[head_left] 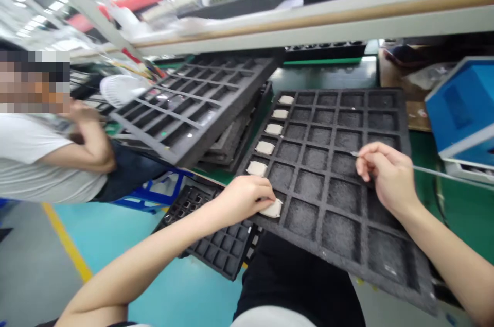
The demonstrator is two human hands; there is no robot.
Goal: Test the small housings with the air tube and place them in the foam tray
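1. A white block (273, 208) is pinched by the left hand (245, 194) in a corner cell of the foam tray (309, 185), apparently for steadiness.
2. A thin tool (354, 154) is gripped narrowly by the right hand (388, 170), perhaps for precision.

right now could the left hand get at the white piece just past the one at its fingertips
Probably yes: that white piece lies uncovered in the black tray, close beyond the left hand, and nothing visible blocks the way.

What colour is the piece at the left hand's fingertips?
Off-white piece, clearest in the head view.
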